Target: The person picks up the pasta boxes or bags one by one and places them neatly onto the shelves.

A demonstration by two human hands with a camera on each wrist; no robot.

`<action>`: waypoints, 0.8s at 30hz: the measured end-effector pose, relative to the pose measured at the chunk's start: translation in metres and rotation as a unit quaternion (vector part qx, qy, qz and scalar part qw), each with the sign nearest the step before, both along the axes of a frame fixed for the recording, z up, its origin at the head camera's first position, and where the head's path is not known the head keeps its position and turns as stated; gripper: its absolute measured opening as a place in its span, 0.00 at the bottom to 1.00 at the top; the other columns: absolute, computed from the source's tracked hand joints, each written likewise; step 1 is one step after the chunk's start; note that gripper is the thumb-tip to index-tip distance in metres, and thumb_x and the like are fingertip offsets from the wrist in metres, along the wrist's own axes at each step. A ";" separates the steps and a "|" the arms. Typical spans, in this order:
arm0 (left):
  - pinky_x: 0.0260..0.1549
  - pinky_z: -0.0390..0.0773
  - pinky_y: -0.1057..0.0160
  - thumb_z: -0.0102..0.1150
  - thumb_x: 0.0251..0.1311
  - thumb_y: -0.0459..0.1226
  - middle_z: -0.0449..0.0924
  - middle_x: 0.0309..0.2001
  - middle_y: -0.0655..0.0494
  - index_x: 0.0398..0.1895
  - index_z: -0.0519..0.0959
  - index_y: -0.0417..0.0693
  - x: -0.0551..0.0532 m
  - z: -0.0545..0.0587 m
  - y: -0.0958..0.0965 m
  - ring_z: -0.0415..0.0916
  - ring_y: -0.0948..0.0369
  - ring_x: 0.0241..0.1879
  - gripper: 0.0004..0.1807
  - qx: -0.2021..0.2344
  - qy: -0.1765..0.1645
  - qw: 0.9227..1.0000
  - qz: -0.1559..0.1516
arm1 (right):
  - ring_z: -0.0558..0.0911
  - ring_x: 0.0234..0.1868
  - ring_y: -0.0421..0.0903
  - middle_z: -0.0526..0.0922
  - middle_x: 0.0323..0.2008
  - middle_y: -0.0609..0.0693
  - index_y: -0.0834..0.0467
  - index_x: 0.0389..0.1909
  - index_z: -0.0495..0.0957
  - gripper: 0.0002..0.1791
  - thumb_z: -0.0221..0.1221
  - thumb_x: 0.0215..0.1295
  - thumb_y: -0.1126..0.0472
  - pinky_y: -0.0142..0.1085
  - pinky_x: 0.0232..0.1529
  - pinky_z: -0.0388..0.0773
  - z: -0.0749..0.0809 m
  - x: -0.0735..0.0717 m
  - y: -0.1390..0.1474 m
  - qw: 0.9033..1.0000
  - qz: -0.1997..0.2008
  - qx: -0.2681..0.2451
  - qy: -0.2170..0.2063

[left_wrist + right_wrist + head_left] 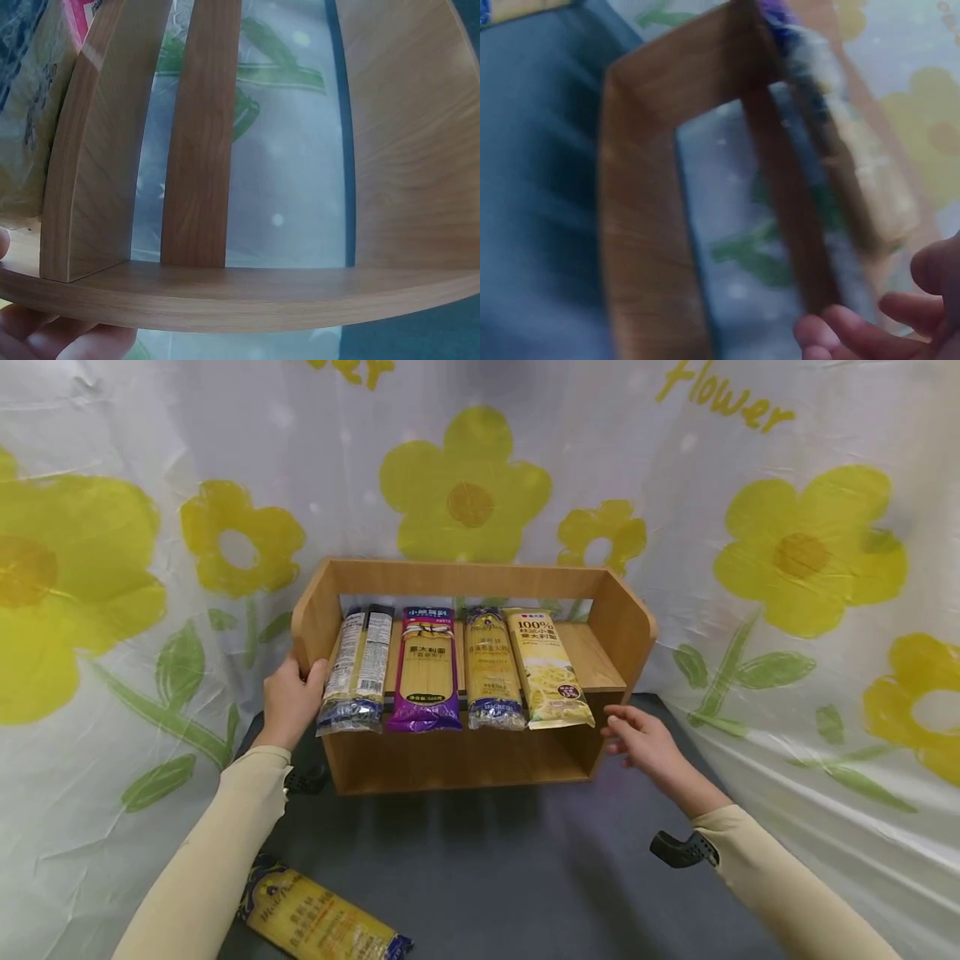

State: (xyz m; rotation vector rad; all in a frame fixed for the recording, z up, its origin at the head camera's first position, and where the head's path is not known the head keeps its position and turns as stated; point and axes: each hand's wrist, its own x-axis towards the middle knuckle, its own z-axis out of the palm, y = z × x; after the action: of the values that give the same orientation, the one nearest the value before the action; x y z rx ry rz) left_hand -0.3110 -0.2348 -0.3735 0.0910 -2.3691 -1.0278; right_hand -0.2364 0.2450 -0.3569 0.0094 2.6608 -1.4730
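A small two-tier wooden shelf (pixel 468 764) stands on the dark table, with several pasta packets lying side by side on its upper tier. My left hand (pixel 291 700) grips the shelf's left side panel, thumb on the inner face and fingers outside it. Closest to that thumb is a packet with its printed back up (pixel 356 664). Beside it lie a purple packet (pixel 426 668), a clear-and-blue spaghetti packet (pixel 492 664) and a pale yellow packet (pixel 549 668). My right hand (pixel 647 747), fingers loosely bent and holding nothing, hovers by the right side panel (pixel 641 225).
Another yellow spaghetti packet (pixel 318 914) lies on the table (pixel 510 877) at front left, partly behind the left sleeve. A white curtain (pixel 660 510) with yellow flowers hangs behind the shelf and along both sides. The shelf's lower tier has an open back.
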 end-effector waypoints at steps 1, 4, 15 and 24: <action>0.40 0.76 0.38 0.46 0.73 0.46 0.83 0.44 0.27 0.51 0.75 0.30 -0.001 0.002 0.000 0.80 0.35 0.40 0.24 0.001 0.001 1.000 0.001 | 0.81 0.33 0.37 0.83 0.50 0.62 0.67 0.72 0.64 0.26 0.44 0.81 0.58 0.36 0.30 0.77 -0.009 0.003 -0.001 1.000 0.007 -0.017 -0.015; 0.40 0.76 0.38 0.46 0.73 0.46 0.83 0.45 0.27 0.52 0.75 0.30 -0.002 0.004 -0.001 0.80 0.35 0.40 0.24 0.002 0.004 1.000 0.002 | 0.81 0.30 0.37 0.86 0.46 0.58 0.70 0.69 0.66 0.25 0.47 0.79 0.60 0.36 0.29 0.77 -0.041 0.010 -0.012 0.997 0.037 -0.048 -0.055; 0.44 0.76 0.36 0.47 0.73 0.45 0.82 0.48 0.27 0.54 0.75 0.31 0.000 0.000 0.001 0.80 0.32 0.45 0.23 0.003 0.003 1.000 -0.006 | 0.77 0.24 0.37 0.86 0.33 0.64 0.71 0.58 0.76 0.23 0.62 0.65 0.64 0.29 0.20 0.68 -0.167 0.045 -0.133 0.974 0.181 -0.091 -0.097; 0.41 0.75 0.37 0.48 0.73 0.45 0.83 0.44 0.27 0.50 0.75 0.31 0.002 0.001 0.004 0.80 0.34 0.41 0.22 0.000 0.003 1.000 0.006 | 0.82 0.32 0.34 0.90 0.36 0.54 0.59 0.53 0.83 0.18 0.66 0.62 0.62 0.30 0.36 0.78 -0.200 0.065 -0.240 0.955 0.258 -0.085 -0.116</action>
State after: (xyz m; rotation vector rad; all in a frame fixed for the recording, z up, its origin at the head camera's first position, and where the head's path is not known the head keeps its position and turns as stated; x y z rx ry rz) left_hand -0.3094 -0.2305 -0.3729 0.1022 -2.3615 -1.0200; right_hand -0.1717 0.0054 -0.5567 -0.4585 2.1216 -1.4065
